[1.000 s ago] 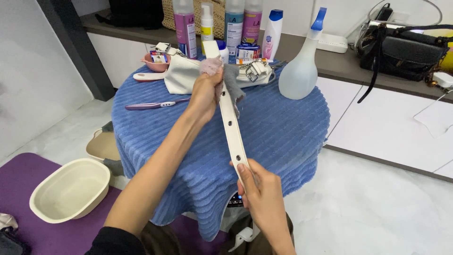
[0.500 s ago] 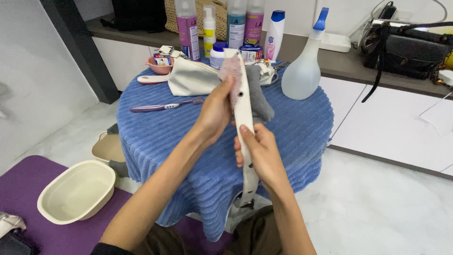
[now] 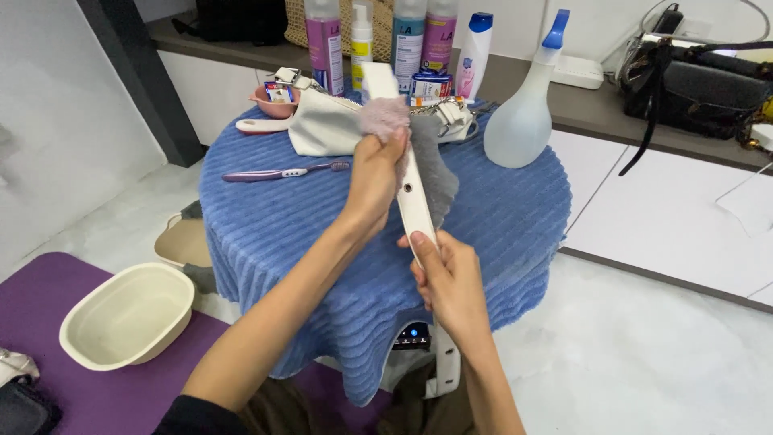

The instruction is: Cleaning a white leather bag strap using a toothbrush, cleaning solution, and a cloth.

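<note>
Stretching up from the lap over the blue ribbed cloth [image 3: 266,234] of the round table, a long white strap [image 3: 414,201] with a small hole is being held taut between both hands. The left hand [image 3: 375,179] is being closed around a grey fuzzy cloth [image 3: 427,165], which is being pressed against the upper part of the strap; its fingers are curled shut on cloth and strap together. The right hand [image 3: 451,283] is being kept lower down, with thumb and fingers pinched on the strap just below the hole, while the strap's lower end is hanging past the table edge. Behind the hands, a white bag [image 3: 326,129] is lying on the table, with a purple toothbrush [image 3: 282,171] near it and a clear spray bottle [image 3: 523,113] with a blue trigger standing to the right. A cream basin [image 3: 127,314] is sitting on a purple mat [image 3: 48,290] on the floor, well apart to the left.
</note>
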